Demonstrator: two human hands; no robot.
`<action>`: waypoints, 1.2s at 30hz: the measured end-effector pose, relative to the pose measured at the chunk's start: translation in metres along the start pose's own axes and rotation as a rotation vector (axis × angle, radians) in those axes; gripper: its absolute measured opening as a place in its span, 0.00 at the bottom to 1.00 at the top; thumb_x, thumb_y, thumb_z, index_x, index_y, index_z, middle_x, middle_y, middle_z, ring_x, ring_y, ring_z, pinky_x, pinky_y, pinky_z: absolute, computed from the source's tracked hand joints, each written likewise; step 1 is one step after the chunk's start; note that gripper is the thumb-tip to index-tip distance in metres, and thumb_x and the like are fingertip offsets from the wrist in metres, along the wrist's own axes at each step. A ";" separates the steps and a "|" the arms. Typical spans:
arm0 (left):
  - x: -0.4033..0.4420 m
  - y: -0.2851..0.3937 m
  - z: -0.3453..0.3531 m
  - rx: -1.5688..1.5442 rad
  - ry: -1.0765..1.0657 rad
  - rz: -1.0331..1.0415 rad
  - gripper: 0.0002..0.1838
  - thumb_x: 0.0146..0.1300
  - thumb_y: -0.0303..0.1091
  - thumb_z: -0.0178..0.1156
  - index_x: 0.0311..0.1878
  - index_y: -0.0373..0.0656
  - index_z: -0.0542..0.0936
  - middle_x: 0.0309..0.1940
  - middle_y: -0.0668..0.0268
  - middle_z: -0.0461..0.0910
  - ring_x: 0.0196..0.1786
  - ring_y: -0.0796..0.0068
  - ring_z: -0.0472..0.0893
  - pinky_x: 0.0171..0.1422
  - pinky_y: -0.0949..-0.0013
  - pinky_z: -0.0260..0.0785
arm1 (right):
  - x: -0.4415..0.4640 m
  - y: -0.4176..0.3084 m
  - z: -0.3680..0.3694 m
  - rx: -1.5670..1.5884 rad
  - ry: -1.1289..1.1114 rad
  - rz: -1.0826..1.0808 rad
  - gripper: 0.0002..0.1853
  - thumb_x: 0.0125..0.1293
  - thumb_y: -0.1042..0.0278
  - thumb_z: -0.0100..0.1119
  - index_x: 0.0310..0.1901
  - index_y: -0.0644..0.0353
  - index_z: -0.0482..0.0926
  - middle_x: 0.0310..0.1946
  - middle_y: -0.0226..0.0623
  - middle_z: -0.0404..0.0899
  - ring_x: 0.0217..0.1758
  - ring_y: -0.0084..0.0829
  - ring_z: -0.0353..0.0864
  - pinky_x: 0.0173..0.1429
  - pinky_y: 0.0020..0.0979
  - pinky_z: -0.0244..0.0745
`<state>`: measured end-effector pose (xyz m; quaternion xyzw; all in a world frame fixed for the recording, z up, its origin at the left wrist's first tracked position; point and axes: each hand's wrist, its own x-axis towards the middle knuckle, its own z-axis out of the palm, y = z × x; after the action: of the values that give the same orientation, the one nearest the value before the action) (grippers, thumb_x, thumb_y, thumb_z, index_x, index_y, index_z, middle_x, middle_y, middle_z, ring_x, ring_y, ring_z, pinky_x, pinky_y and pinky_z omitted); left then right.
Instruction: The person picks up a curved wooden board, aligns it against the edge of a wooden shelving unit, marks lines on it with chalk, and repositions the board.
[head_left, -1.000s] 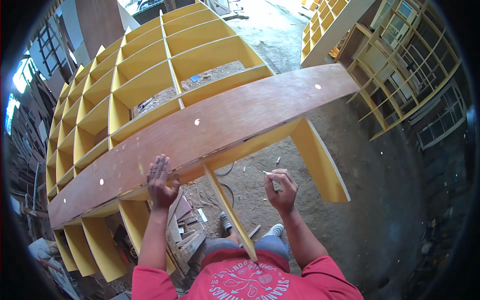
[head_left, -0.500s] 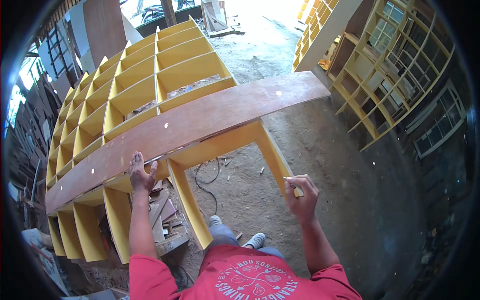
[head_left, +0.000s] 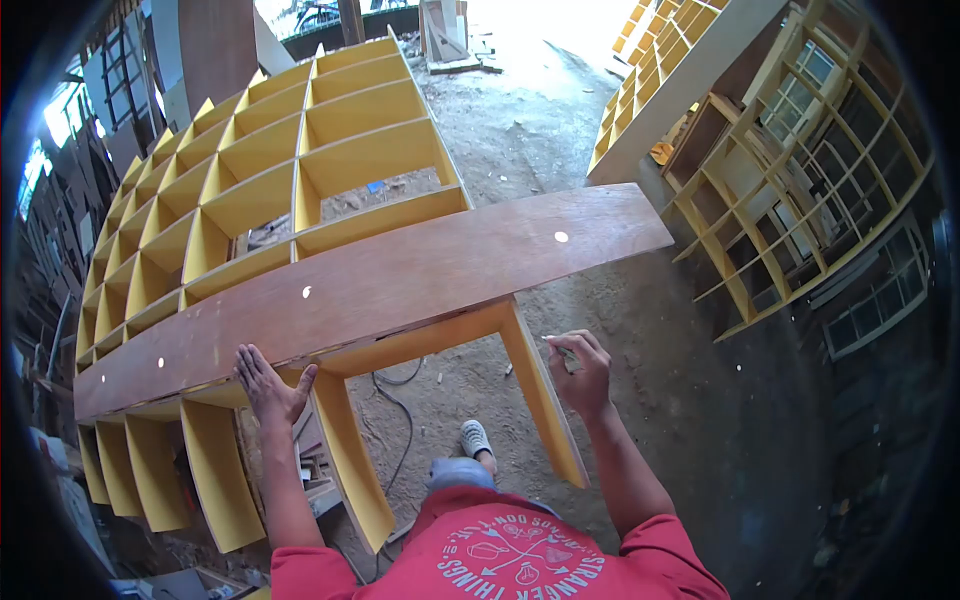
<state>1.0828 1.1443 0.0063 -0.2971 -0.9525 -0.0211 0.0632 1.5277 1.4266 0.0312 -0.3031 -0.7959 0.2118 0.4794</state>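
A long reddish-brown plywood strip (head_left: 420, 250) lies across a yellow wooden grid frame (head_left: 250, 165). My left hand (head_left: 273, 388) rests at the strip's near edge, fingers stretched out and thumb apart. My right hand (head_left: 585, 375) is pinched on a small white stick (head_left: 552, 341), perhaps chalk; the fingers cover most of it. That hand is just right of the yellow crosspiece (head_left: 545, 395) at the frame's near right side. Another yellow crosspiece (head_left: 350, 455) stands between my hands. Pale round spots dot the strip.
Below the frame, a dark cable (head_left: 408, 425) runs over the dirt floor, near wood scraps (head_left: 318, 480). At right stands another curved lattice frame (head_left: 800, 170), with a window frame (head_left: 880, 290) by it. More boards (head_left: 55, 230) lean on the left.
My view has shifted. My right hand has moved up along the right crosspiece towards the strip, still pinching the white stick. My left hand stays at the strip's edge, and my feet have moved.
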 end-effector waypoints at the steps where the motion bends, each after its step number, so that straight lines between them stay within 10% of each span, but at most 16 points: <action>1: -0.001 0.004 -0.002 0.020 -0.004 -0.014 0.77 0.61 0.84 0.64 0.88 0.24 0.46 0.90 0.33 0.45 0.93 0.40 0.43 0.97 0.43 0.31 | 0.005 0.008 0.008 0.002 -0.024 0.012 0.07 0.63 0.80 0.72 0.42 0.60 0.90 0.38 0.42 0.90 0.42 0.42 0.91 0.48 0.39 0.86; 36: 0.006 0.006 0.015 0.042 0.011 -0.015 0.82 0.55 0.87 0.66 0.89 0.27 0.40 0.90 0.34 0.40 0.94 0.40 0.40 0.97 0.43 0.33 | 0.063 0.073 0.085 0.046 -0.150 -0.051 0.09 0.61 0.82 0.74 0.43 0.61 0.89 0.36 0.41 0.89 0.37 0.41 0.92 0.43 0.39 0.88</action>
<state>1.0794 1.1536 -0.0073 -0.2883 -0.9546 -0.0032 0.0744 1.4497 1.5186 -0.0135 -0.2548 -0.8319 0.2398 0.4306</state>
